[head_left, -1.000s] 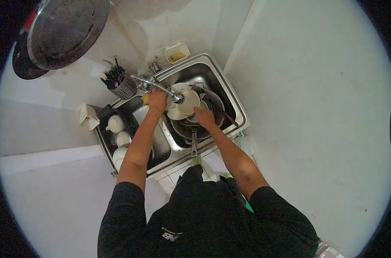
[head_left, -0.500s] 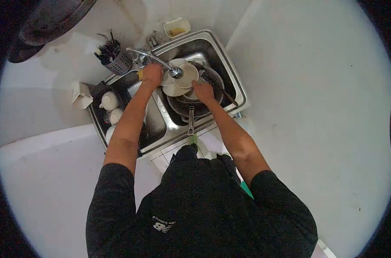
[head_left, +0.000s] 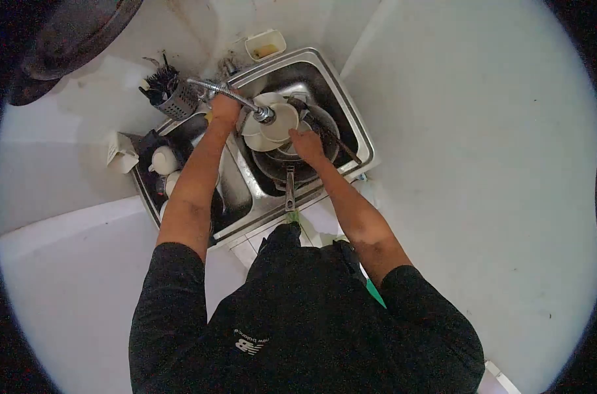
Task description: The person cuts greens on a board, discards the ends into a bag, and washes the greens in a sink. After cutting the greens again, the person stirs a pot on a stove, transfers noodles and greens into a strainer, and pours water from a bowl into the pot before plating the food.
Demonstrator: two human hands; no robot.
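My right hand [head_left: 308, 146] is closed on the near right rim of a white bowl [head_left: 285, 123], which is under the faucet head [head_left: 265, 115]. Beneath the bowl, a white plate [head_left: 260, 142] lies over dark pans [head_left: 269, 169] in the right basin. My left hand [head_left: 225, 109] is at the base of the faucet [head_left: 213, 85], beside its flexible metal neck. Its fingers are hidden from me, so I cannot make out their grip. A small yellow thing [head_left: 209, 117] shows next to that wrist.
White cups [head_left: 164, 160] stand in a dark rack at the sink's left. Behind it is a grey perforated holder [head_left: 179, 104] with cutlery. A small white tray [head_left: 265, 44] sits on the back edge. One pan handle [head_left: 290, 190] juts over the front rim [head_left: 272, 217].
My left hand has moved slightly up and back toward the faucet's base. My right hand keeps hold of the bowl, which has shifted a little under the faucet head. The whole view has moved slightly.
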